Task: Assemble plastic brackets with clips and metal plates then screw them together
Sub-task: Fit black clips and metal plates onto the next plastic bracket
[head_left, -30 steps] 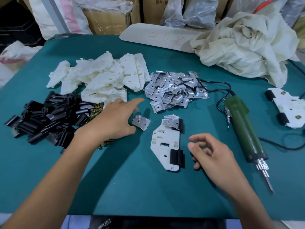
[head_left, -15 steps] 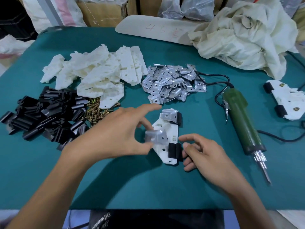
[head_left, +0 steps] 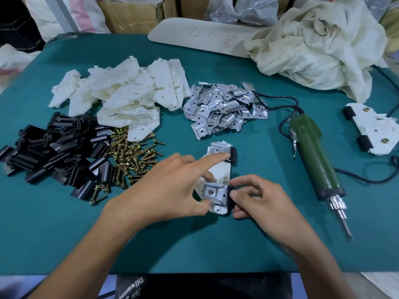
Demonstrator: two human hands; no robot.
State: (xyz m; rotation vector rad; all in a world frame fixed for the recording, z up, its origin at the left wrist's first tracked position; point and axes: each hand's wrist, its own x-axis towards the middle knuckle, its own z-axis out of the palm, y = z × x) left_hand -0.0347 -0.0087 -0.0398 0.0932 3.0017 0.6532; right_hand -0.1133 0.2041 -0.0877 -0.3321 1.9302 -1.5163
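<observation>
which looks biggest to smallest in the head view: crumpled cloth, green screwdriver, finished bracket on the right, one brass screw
1. crumpled cloth
2. green screwdriver
3. finished bracket
4. brass screw
The cloth lies farthest back yet looks largest, so the order is safe.

Looks like a small assembly workshop: green work mat [head_left: 64, 223], cardboard boxes [head_left: 129, 16], heaps of plastic brackets [head_left: 121, 93], electric screwdriver [head_left: 313, 156].

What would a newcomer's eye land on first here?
The left hand and right hand grip a white bracket at centre front, a metal plate on its near end. Behind lie piles of white parts, plates, black clips and screws; a green screwdriver lies to the right.
</observation>
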